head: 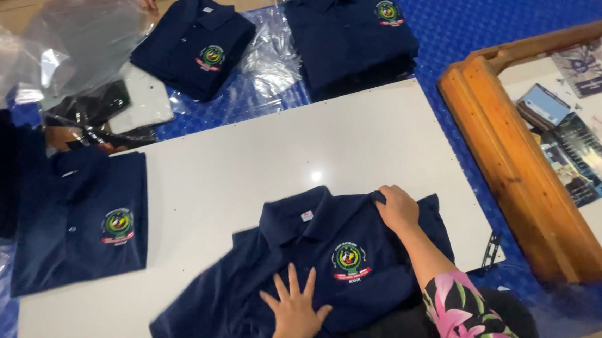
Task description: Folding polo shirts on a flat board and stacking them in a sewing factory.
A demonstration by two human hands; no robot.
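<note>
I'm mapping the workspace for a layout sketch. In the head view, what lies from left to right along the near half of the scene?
Folded navy shirt → left hand flat on the open navy shirt → right hand gripping its shoulder → wooden frame → booklets.

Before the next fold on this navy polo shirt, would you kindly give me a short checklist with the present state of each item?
1. Left hand flat on the navy polo shirt, fingers spread: ok.
2. Right hand gripping the shoulder fabric by the collar: ok.
3. Shirt face up, round emblem showing: ok.
4. Shirt lying smooth: not ok, the sleeve toward the lower left is bunched and blurred.
5. Shirt wholly on the white board: not ok, its lower part hangs past the near edge.
6. Buttons fastened: cannot tell.
</note>
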